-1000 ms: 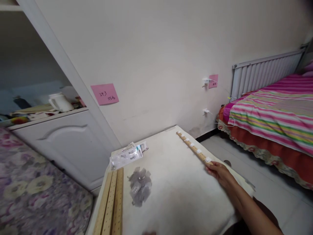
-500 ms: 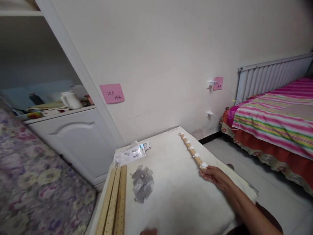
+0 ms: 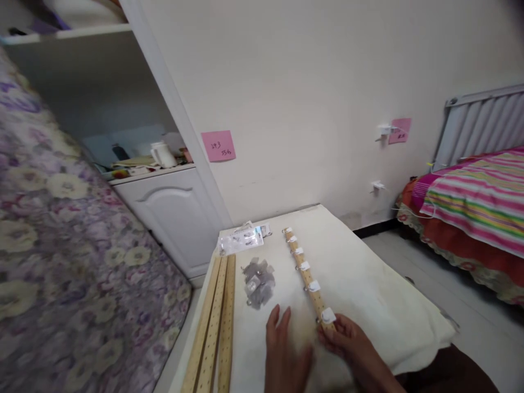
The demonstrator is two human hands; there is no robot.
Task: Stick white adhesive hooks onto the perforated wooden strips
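Note:
My right hand (image 3: 347, 341) grips the near end of a narrow wooden strip (image 3: 317, 300) dotted with small holes. Along this strip sit several white square tags (image 3: 314, 286), with small metallic bits showing at its left edge. My left hand (image 3: 285, 349), blurred by motion, is held out left of the strip's near end. Its fingers are apart and nothing shows in them. Just beyond it lies a heap of small greyish clear plastic packets (image 3: 260, 286). Further left, several more perforated wooden strips (image 3: 213, 322) lie side by side.
Clear plastic packaging (image 3: 241, 238) lies at the back left of the cloth-covered table (image 3: 376, 289). Behind it stands a white cabinet (image 3: 167, 213), with a floral curtain (image 3: 94, 284) at the left. White plugs (image 3: 377, 186) stick out of the wall; a bed (image 3: 483, 191) is at the right.
My right hand has drawn the tagged strip nearer and leftward across the table. My left hand has risen from the bottom edge toward the strip. The view has turned left.

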